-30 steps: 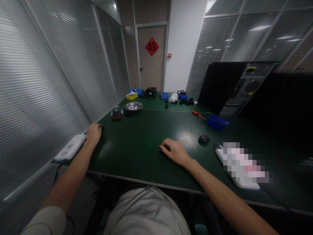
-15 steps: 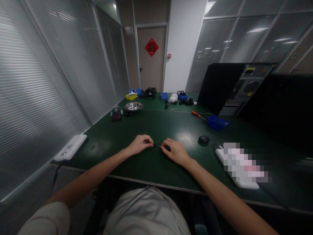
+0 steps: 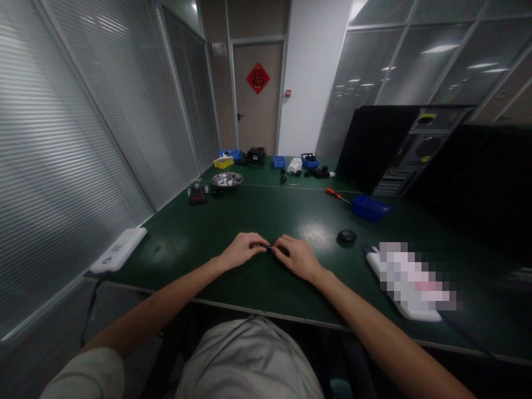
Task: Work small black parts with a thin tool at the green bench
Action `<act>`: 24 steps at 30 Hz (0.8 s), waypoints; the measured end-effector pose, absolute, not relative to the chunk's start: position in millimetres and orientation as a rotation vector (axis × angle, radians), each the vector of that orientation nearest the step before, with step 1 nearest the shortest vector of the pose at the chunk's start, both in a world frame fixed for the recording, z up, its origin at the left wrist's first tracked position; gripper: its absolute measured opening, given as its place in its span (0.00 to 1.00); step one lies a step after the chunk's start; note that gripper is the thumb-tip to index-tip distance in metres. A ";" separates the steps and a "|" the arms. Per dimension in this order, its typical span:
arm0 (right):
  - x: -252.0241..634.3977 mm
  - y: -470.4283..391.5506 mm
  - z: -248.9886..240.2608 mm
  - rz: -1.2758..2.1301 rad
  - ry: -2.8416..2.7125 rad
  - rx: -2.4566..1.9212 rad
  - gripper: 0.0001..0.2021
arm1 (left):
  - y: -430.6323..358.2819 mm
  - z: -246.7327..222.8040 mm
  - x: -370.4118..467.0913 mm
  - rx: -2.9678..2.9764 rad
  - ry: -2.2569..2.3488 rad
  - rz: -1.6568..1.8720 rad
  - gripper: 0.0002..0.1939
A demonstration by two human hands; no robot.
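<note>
Near the middle of the green table [image 3: 266, 213], my left hand [image 3: 245, 249] pinches a small black piece [image 3: 269, 247] from the left. My right hand [image 3: 297, 256] is closed in a pinch at the right side of that piece, on a small thin part mostly hidden by the fingers. The fingertips of both hands almost meet, and the two parts seem to touch between them. What exactly the parts are is too small to tell.
A black mouse [image 3: 346, 236], a blue bin [image 3: 369, 208] and an orange screwdriver [image 3: 332, 193] lie to the right. A metal dish [image 3: 226, 180] stands at the back left. White devices [image 3: 119, 250] lie at both sides; a computer tower [image 3: 424, 147] stands right.
My left hand has moved right with the black piece, closing the gap to the thin part at my right hand. My right hand has hardly moved.
</note>
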State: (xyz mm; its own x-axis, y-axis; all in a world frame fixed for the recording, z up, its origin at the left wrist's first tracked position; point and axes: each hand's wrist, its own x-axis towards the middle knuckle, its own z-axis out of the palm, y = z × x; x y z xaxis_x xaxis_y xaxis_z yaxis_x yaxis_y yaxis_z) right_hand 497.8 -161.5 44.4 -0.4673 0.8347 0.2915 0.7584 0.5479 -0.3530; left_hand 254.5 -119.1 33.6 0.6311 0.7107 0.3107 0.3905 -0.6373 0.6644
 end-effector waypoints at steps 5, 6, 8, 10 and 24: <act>498.4 -160.3 41.3 0.242 -2.317 -1.273 0.11 | -118.9 34.2 253.6 2.293 0.902 0.773 0.11; 498.6 -160.1 41.3 0.236 -2.313 -1.288 0.11 | -118.4 33.6 253.1 2.299 0.921 0.777 0.11; 498.6 -160.1 41.9 0.220 -2.320 -1.320 0.11 | -117.5 32.1 252.3 2.317 0.937 0.779 0.11; 498.2 -160.2 42.5 0.201 -2.340 -1.337 0.10 | -117.2 30.7 251.8 2.328 0.926 0.773 0.10; 496.1 -160.0 40.3 0.190 -2.367 -1.296 0.11 | -119.5 32.3 253.5 2.326 0.864 0.815 0.10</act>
State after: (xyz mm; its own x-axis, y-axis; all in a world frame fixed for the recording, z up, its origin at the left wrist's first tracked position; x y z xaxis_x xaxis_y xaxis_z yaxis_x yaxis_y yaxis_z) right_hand 496.1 -160.0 40.3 -0.4687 0.8287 0.3058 0.7692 0.5531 -0.3200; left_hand 253.5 -119.5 32.3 0.6148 0.7066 0.3504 0.3916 -0.6591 0.6421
